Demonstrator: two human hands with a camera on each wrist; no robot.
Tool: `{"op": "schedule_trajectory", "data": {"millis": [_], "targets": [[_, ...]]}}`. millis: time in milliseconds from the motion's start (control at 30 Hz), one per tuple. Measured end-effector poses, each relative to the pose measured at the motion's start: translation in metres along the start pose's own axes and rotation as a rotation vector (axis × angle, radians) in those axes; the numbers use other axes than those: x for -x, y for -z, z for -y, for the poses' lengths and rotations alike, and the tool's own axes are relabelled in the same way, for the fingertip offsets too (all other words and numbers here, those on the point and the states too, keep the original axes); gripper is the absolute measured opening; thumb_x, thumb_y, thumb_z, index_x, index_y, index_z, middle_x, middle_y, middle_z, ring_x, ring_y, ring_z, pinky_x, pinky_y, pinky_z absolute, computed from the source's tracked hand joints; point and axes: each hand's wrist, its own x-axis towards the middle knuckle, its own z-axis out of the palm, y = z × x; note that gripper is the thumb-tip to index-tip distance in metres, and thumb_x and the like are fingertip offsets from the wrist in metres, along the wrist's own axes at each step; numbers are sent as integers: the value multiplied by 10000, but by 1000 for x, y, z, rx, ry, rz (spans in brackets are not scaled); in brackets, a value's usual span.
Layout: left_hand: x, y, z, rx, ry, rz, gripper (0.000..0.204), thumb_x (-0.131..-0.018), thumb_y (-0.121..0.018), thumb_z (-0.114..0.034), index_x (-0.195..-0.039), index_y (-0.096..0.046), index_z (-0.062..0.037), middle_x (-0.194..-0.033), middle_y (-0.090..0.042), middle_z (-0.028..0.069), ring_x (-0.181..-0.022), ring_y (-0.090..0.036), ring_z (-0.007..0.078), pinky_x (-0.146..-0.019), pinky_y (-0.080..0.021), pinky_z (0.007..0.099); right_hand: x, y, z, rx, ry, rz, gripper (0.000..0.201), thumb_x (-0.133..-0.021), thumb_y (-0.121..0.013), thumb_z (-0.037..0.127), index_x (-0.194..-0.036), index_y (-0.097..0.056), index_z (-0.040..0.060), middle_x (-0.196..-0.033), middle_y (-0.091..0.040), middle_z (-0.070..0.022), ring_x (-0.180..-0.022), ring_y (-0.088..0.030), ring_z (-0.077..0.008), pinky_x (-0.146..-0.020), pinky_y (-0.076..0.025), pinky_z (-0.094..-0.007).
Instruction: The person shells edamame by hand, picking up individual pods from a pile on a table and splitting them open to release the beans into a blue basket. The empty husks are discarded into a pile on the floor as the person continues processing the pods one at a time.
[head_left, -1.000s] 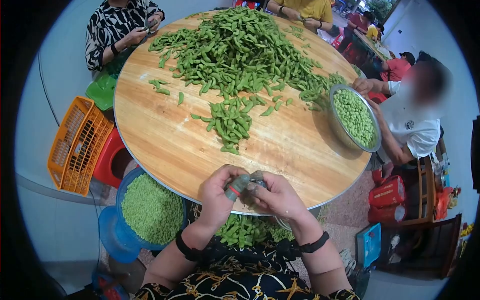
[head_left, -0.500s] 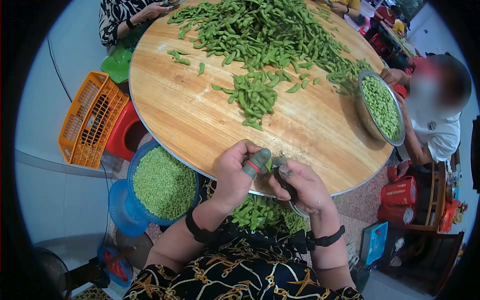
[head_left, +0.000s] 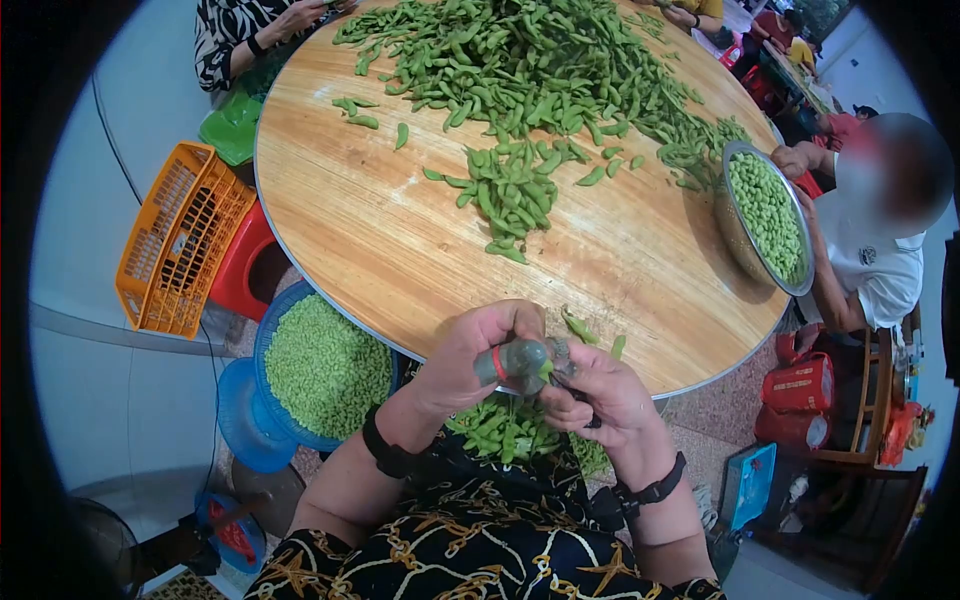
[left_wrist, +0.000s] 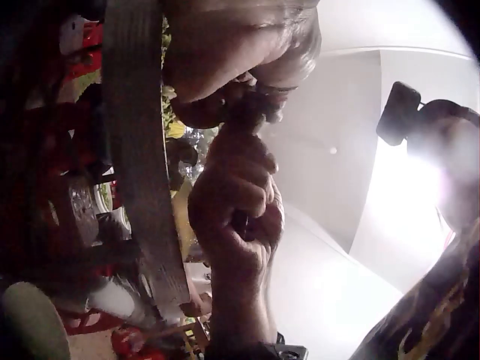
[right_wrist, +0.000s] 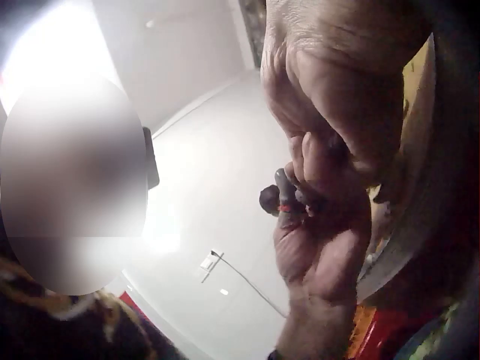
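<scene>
At the near edge of the round wooden table [head_left: 400, 260] the person's two hands meet over one edamame pod [head_left: 544, 368]. The left hand [head_left: 468, 362], its thumb in a grey-green finger cover [head_left: 510, 360] with a red band, curls round the pod and pinches it from the left. The right hand [head_left: 600, 392] has its fingers curled in against the same pod from the right, so both hands grip it just off the table's rim. Below them, in the person's lap, lies a heap of pods [head_left: 505, 430]. Just beyond the hands, two loose pods [head_left: 590, 332] rest on the table near its near edge. To the left, under the table's near-left edge, a blue basin [head_left: 262, 370] holds shelled green beans, with an orange crate [head_left: 175, 255] and a red stool [head_left: 245, 270] beside it. Toward the middle of the table sits a small pile of pods [head_left: 510, 195], and behind it a large heap [head_left: 520, 70] spreads to the far edge. At the right edge a metal bowl [head_left: 737, 248] holds shelled beans.
</scene>
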Motion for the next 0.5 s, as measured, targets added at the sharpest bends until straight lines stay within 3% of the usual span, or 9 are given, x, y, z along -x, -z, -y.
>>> {"op": "schedule_trajectory", "data": {"millis": [67, 167, 200, 233, 267, 333, 367, 467, 500], "targets": [[0, 3, 2, 2, -1, 52, 220, -808, -648, -214, -803, -496, -55, -739, -450, 1, -661, -434, 97, -583, -350, 198, 0, -1, -3, -117, -36, 56, 168, -938, -375, 97, -1044, -486, 28, -633, -462, -19, -448, -334, -47, -397, -255, -172], [0, 0, 4, 129, -56, 68, 178, -807, -645, -166, -815, -508, -51, -743, -465, -3, -688, -453, 92, -617, -376, 205, -1, -4, 0, -53, 16, -3, 141, -933, -405, 102, -982, -512, 25, -619, -463, -2, -460, -342, -40, -408, -269, -178], [-1, -4, 2, -46, -22, -45, 147, -810, -633, -131, -841, -519, -44, -769, -491, 3, -716, -474, 87, -636, -393, 206, -3, -4, 1, -54, 14, -5, 141, -933, -405, 102, -982, -512, 25, -619, -463, -2, -460, -342, -40, -408, -269, -178], [-1, -6, 0, -222, 13, -158, 122, -813, -622, -96, -867, -529, -37, -794, -516, 8, -745, -494, 83, -656, -409, 206, -6, -4, 3, 376, 176, -166, 130, -930, -429, 115, -938, -521, 25, -607, -460, 13, -468, -341, -33, -413, -265, -177], [-2, -5, 1, -221, 12, -160, 122, -813, -622, -96, -867, -529, -37, -794, -516, 8, -745, -494, 83, -656, -409, 206, -9, -4, 5, 808, 337, -324, 134, -926, -452, 128, -895, -531, 24, -596, -457, 29, -475, -341, -26, -419, -261, -175], [-3, -4, 5, -808, -173, -248, 95, -824, -581, -31, -910, -544, -13, -868, -554, 24, -786, -529, 78, -671, -443, 211, -14, -4, 10, 783, 291, -331, 144, -923, -461, 134, -874, -536, 22, -593, -464, 32, -485, -359, -23, -428, -277, -175], [-1, -6, 4, -719, -112, -295, 119, -835, -524, 11, -949, -552, -6, -880, -564, 27, -771, -540, 77, -650, -456, 213, -17, -4, 14, 756, 250, -340, 156, -920, -469, 140, -853, -542, 20, -590, -472, 36, -496, -378, -21, -436, -294, -175], [3, -4, -4, -768, -157, -434, 158, -840, -463, 34, -964, -557, 4, -870, -568, 27, -752, -540, 78, -647, -456, 211, -31, 0, 30, 613, 137, -274, 191, -911, -486, 163, -843, -551, -3, -588, -492, 29, -538, -443, -35, -462, -359, -205], [4, -3, -9, -744, -114, -498, 200, -842, -418, 38, -978, -562, 7, -860, -582, 33, -761, -546, 82, -661, -453, 206, -40, 2, 37, 862, 168, -219, 188, -895, -505, 168, -862, -549, -11, -584, -515, -7, -526, -477, -90, -468, -382, -243]]}}
